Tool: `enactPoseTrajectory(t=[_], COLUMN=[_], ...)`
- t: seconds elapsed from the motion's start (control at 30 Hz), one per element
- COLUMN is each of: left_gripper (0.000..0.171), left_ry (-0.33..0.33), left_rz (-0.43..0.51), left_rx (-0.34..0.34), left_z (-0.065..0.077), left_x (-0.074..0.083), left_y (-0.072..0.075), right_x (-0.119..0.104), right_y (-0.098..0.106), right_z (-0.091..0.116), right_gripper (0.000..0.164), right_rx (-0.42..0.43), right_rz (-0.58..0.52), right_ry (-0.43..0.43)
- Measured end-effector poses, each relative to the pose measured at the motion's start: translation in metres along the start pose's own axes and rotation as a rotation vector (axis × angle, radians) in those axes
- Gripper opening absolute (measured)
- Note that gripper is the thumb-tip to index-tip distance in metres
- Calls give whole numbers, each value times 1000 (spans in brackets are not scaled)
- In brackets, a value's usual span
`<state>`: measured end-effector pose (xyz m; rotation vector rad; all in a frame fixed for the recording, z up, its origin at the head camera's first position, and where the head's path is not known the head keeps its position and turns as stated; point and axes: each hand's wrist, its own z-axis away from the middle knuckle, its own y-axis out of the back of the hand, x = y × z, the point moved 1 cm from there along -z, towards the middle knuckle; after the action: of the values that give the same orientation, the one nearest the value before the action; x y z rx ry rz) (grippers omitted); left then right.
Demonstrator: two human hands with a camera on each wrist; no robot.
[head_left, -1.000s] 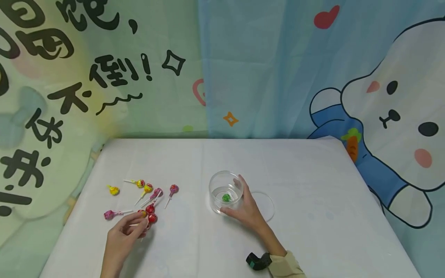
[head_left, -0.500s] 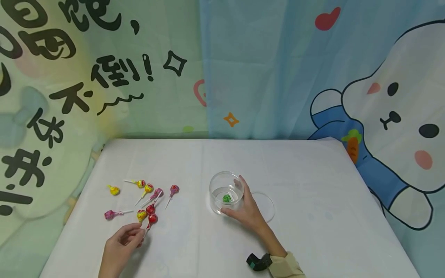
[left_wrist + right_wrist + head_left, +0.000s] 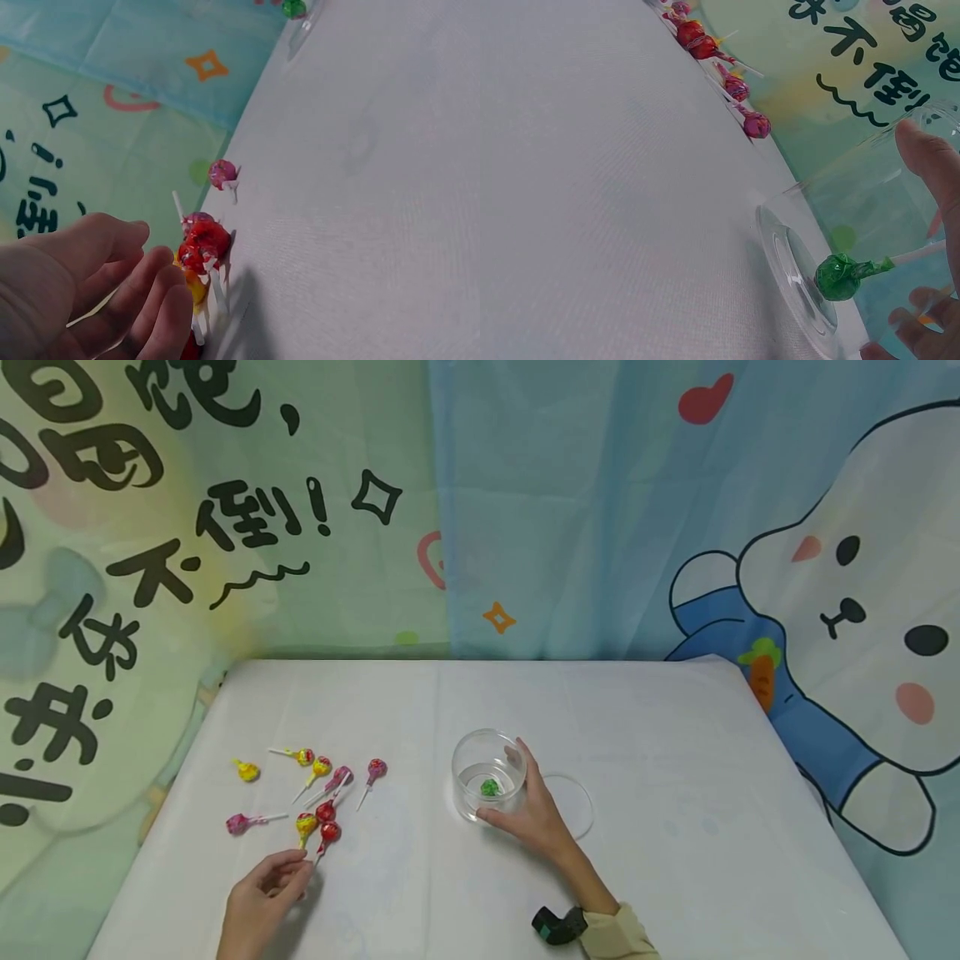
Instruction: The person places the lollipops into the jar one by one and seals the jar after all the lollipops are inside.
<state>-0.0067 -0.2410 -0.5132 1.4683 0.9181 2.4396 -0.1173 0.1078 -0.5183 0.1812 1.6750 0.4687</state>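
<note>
My left hand (image 3: 262, 893) is at the near side of the lollipops, its fingers loosely bent. Its fingertips are right by the stick ends of a yellow lollipop (image 3: 306, 824) and a red lollipop (image 3: 330, 832). In the left wrist view a gap shows between thumb and index finger, with nothing visible held there. My right hand (image 3: 538, 817) grips the side of a clear, round container (image 3: 467, 802), thumb on the near side and fingers behind. A green lollipop (image 3: 838, 276) lies inside at the bottom, its white stick leaning up the wall.
Around the left hand lie another red lollipop (image 3: 325, 811), a purple lollipop (image 3: 237, 824), a pink lollipop (image 3: 377, 768) and several others, including a yellow lollipop (image 3: 246, 771) at far left. A thin clear round lid (image 3: 591, 810) lies right of the container on the white table (image 3: 660, 735).
My left hand has drawn back slightly toward the near edge, uncovering the yellow lollipop it partly hid. The right hand and container have stayed in place.
</note>
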Motion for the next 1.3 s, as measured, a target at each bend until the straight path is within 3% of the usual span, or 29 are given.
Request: enactPoseTrajectory(t=[0.2,0.43,0.63,0.83,1.03,1.3], left_gripper=[26,19,19,29,26,20], left_ry=[-19,-93,-131,-82,-133,-194], left_rz=[-39,-143,-184,-386,-551,-547], left_rx=[64,169,213,207,269,365], left_z=[3,5,6,8,10,12], left_x=[0,-1,2,9,14,15], left_y=[-4,-10,-16,-23,-28,-31], right_x=[-1,-1,-1,-1,-2,-2], right_y=[0,-1,-1,0,0,0], right_z=[0,0,0,0,0,1], right_gripper=[113,114,114,114,114,114], right_rx=[-1,-2,-3,1,1,2], right_rz=[-10,-16,-24,-22,-24,-25], right_ry=[-11,-23,-19,-20,-25,-30])
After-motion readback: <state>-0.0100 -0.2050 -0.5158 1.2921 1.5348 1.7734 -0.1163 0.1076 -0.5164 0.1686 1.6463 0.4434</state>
